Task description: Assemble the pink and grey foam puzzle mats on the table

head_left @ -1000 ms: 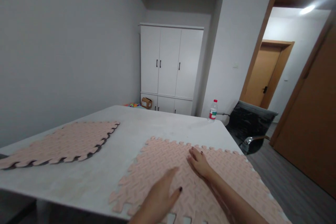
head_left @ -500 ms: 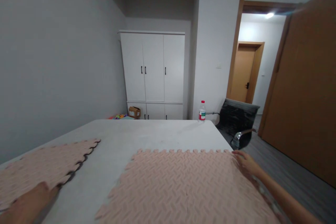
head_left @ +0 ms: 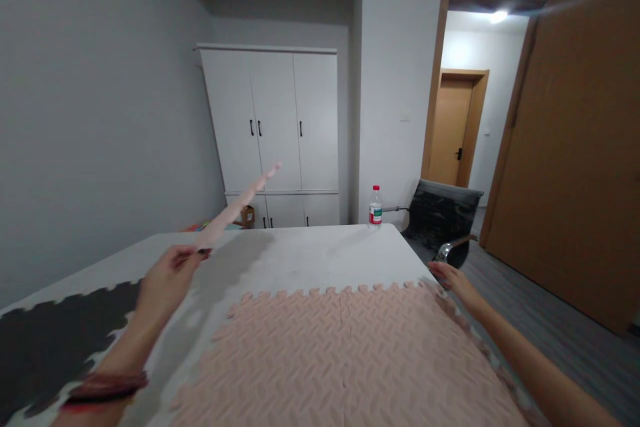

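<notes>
Up it comes: the left hand has pinched the pink interlocking foam tile by its near edge and swung it off the pile at the left; half a second ago that tile lay flat there with the hand just arriving on it, and now it hangs edge-on in the air above the white worktop, tilted up towards the white three-door wardrobe; the grip is clenched on the tile between thumb and fingers; where it lay, a dark grey foam tile with the same toothed edge is now laid bare, so one pink layer has left that pile; the right hand has kept to the far right corner of the large pink foam mat of joined tiles, fingers stretched out flat and released, grasping nothing; the mat itself has not shifted on the worktop; a dark red bracelet shows on the left wrist; as for writing, the clear plastic water bottle at the far edge wears a red and white label, too small to read; nothing else carries legible print.
</notes>
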Demonstrator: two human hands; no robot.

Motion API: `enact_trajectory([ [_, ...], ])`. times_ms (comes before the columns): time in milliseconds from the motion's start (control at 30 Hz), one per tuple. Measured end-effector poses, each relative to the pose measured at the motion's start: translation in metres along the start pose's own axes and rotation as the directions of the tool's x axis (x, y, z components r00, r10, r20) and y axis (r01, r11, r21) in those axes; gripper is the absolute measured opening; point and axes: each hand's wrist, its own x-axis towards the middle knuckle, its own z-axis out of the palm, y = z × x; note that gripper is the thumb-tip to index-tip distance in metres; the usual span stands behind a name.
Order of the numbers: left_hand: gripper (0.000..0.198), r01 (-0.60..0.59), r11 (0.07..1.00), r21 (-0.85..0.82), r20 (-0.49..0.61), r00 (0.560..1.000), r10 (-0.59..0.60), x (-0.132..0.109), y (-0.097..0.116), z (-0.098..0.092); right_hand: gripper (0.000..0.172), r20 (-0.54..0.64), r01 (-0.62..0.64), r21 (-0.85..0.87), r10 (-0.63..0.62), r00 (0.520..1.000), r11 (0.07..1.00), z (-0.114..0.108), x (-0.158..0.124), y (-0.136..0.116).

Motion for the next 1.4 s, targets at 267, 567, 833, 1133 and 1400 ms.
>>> enact_trajectory([
  [267,0.017,-0.292,0.911,-0.292,0.375,0.841,0.39,0.006,0.141,0.202,0.063,0.052,-0.118,0.151,0.111,0.992,0.981,-0.007,0.033,-0.032],
  [567,0.023,-0.413,0.901,-0.131,0.497,0.759,0.42,-0.048,0.136,0.274,0.049,-0.16,-0.155,-0.443,0.092,0.983,0.883,0.015,0.057,0.05],
  [833,0.018,-0.524,0.851,-0.015,0.47,0.748,0.469,-0.056,0.138,0.271,0.054,-0.077,-0.059,-0.694,0.008,0.997,0.717,0.018,0.098,0.075],
  [1133,0.018,-0.587,0.809,0.018,0.498,0.707,0.502,-0.054,0.137,0.271,0.054,-0.027,-0.025,-0.838,0.005,1.0,0.545,0.018,0.105,0.071],
  [1400,0.025,-0.586,0.808,0.063,0.522,0.71,0.474,-0.055,0.137,0.274,0.048,0.003,0.016,-0.914,-0.033,0.999,0.406,0.025,0.098,0.057],
])
